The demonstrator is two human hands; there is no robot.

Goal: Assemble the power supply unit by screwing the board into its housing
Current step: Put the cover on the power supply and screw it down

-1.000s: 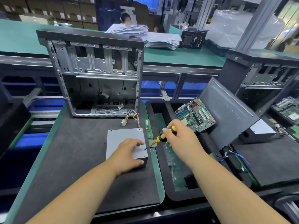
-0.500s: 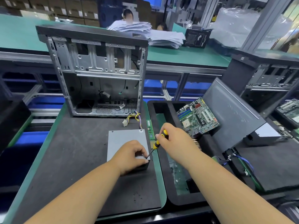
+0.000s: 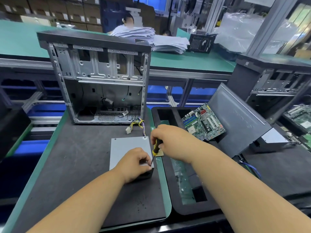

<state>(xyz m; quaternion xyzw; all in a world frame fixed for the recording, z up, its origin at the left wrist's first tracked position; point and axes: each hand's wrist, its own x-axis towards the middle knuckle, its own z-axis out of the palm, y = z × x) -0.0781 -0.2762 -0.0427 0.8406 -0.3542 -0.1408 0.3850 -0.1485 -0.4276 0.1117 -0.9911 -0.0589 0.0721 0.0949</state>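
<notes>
Head view — screwdriver tip at left fingers

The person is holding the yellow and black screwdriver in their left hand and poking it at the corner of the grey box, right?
Almost. The head view shows the screwdriver gripped in the right hand, not the left. The left hand rests on the grey box, its fingers curled by the near right corner, where the screwdriver's tip points.

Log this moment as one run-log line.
left hand steadies power supply | right hand holds screwdriver | tip at near-right corner
</notes>
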